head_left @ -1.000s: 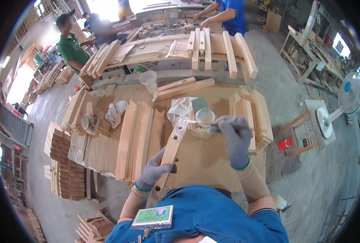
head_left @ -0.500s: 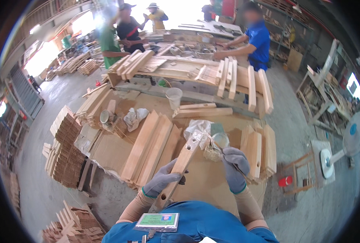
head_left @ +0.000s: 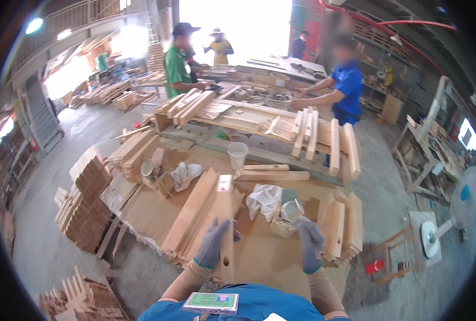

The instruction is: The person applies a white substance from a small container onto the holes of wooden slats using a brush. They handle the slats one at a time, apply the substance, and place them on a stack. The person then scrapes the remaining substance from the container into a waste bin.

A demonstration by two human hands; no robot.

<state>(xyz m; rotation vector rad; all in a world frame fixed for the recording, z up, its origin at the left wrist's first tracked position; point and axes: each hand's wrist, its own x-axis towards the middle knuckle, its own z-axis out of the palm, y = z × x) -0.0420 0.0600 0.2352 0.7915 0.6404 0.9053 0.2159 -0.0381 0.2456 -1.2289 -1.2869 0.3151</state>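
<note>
My left hand (head_left: 212,245), in a grey glove, is closed round a long pale wooden bar (head_left: 226,230). The bar stands lengthwise in front of me, with holes near its far end and one near its close end. My gloved right hand (head_left: 310,243) is just right of a small tin (head_left: 291,211) of pale stuff, with its fingers stretched out and nothing visible in them. A thin stick or brush appears to lie at the tin's rim, but its details are blurred. Beside the tin lies a crumpled white cloth (head_left: 263,200).
Wooden bars (head_left: 192,211) lie left of my hands, and more are stacked (head_left: 340,224) at the right. A translucent bucket (head_left: 238,155) stands farther back. Beyond is a bench (head_left: 248,119) with more bars, where a person in blue (head_left: 346,85) works. A fan (head_left: 436,230) stands right.
My left hand has turned the bar more upright and away from the tin and cloth. My right hand has moved lower, its fingers straighter, and the stick it held no longer shows in it.
</note>
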